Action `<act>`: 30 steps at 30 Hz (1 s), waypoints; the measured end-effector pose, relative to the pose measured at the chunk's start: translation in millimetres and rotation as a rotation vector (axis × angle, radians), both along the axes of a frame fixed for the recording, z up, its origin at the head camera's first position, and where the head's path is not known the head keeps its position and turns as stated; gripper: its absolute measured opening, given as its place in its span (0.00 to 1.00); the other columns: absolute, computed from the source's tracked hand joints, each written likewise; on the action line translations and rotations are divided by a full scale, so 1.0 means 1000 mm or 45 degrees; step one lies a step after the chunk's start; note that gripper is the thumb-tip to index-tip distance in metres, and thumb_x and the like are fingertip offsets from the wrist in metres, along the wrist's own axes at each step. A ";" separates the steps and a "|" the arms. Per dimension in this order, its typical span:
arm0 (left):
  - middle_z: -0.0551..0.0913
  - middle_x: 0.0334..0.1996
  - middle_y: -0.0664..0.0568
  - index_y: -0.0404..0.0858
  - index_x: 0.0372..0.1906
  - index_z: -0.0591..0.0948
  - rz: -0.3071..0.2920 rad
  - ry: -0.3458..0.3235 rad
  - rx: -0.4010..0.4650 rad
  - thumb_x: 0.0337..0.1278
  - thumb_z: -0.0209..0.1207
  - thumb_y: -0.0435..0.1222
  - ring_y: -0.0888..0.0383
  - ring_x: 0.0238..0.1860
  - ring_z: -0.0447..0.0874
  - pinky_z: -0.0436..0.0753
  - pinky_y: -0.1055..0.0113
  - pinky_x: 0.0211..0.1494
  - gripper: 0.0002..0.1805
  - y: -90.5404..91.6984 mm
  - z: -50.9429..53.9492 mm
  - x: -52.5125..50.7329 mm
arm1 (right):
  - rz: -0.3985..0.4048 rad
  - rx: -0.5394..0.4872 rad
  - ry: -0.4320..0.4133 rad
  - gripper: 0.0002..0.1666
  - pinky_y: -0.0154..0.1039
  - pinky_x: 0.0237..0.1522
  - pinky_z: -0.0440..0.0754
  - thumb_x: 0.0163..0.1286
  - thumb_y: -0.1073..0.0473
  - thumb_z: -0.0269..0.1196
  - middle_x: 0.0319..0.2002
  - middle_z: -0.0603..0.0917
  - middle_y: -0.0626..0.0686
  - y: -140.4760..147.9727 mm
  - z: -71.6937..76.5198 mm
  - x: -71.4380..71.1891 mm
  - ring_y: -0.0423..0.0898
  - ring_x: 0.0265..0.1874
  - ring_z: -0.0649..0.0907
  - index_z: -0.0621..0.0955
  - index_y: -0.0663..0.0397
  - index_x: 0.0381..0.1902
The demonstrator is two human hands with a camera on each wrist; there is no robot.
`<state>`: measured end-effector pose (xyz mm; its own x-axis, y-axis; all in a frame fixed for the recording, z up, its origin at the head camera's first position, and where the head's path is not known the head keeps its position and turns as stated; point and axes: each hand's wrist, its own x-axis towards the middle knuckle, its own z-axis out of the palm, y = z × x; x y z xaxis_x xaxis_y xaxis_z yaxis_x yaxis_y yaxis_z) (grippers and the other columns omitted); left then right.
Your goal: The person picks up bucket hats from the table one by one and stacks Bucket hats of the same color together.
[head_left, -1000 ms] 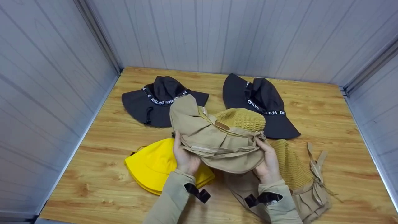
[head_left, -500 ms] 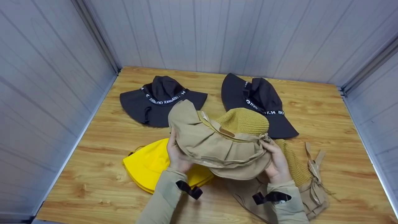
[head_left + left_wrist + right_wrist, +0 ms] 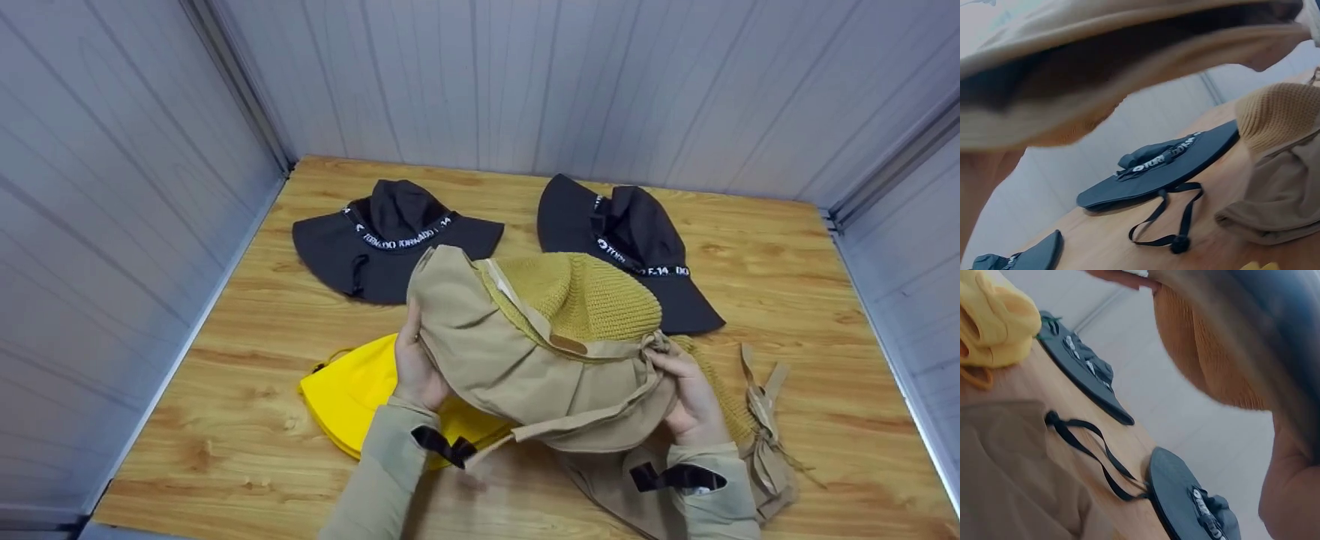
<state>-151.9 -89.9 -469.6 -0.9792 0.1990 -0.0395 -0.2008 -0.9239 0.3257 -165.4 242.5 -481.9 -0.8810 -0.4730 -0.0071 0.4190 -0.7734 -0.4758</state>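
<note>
So I've got the tan hat [image 3: 480,330] up in the air over the table [image 3: 810,277], both hands on it. My left hand [image 3: 418,367] grips the left edge of the brim, thumb up along the side; can't see the fingers underneath. My right hand [image 3: 694,397] pinches the other side, right by the knot [image 3: 656,342]. The brown tag [image 3: 568,344] faces me, and a loose strap [image 3: 577,424] crosses the brim, its blurry end near my left wrist. Lower down, the yellow hat [image 3: 352,390] is partly covered, and a second knit hat [image 3: 739,409] lies front right, half behind my right arm. Left black hat [image 3: 405,206] and right black hat [image 3: 649,225] sit at the back. Left wrist cam shows a black cord [image 3: 1188,219] trailing onto the wood.
</note>
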 end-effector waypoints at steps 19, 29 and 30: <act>0.83 0.50 0.54 0.47 0.55 0.81 -0.372 0.391 -0.010 0.72 0.43 0.60 0.58 0.52 0.82 0.79 0.67 0.57 0.27 -0.009 -0.003 0.004 | -0.246 0.492 -0.011 0.26 0.31 0.48 0.85 0.70 0.81 0.47 0.47 0.85 0.55 0.027 0.010 0.013 0.44 0.46 0.86 0.82 0.55 0.52; 0.83 0.47 0.58 0.47 0.53 0.77 -0.570 0.474 -0.459 0.71 0.50 0.55 0.62 0.46 0.83 0.81 0.69 0.51 0.19 -0.017 -0.001 0.009 | -0.248 0.748 0.024 0.27 0.33 0.48 0.85 0.71 0.79 0.50 0.50 0.86 0.50 0.050 0.016 0.024 0.44 0.49 0.86 0.85 0.46 0.51; 0.83 0.47 0.58 0.48 0.53 0.76 -0.564 0.435 -0.518 0.70 0.51 0.55 0.63 0.47 0.83 0.81 0.69 0.51 0.19 -0.016 -0.001 0.009 | -0.262 0.767 0.033 0.27 0.33 0.48 0.85 0.70 0.79 0.50 0.50 0.86 0.50 0.051 0.016 0.025 0.44 0.49 0.86 0.85 0.46 0.51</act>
